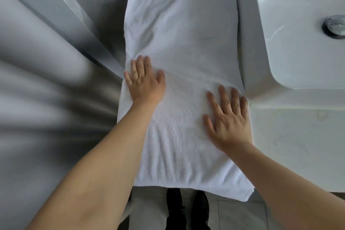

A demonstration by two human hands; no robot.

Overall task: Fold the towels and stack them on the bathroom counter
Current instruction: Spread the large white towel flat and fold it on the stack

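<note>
My left hand (pixel 144 82) flat, fingers straight, pressing towel (pixel 183 58) at its left edge. Towel's long axis runs away from me along worktop (pixel 291 136), left of sink (pixel 302 30). Right hand (pixel 228 119) flat near right edge, nearer me. No grip closed.

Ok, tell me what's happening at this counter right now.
A person is working on a white towel laid lengthwise on the bathroom counter beside the sink. Both hands lie flat on it with fingers straight: the left hand near its left edge, the right hand near its right edge. The towel's near end hangs over the counter's front edge. No other towels show.
</note>
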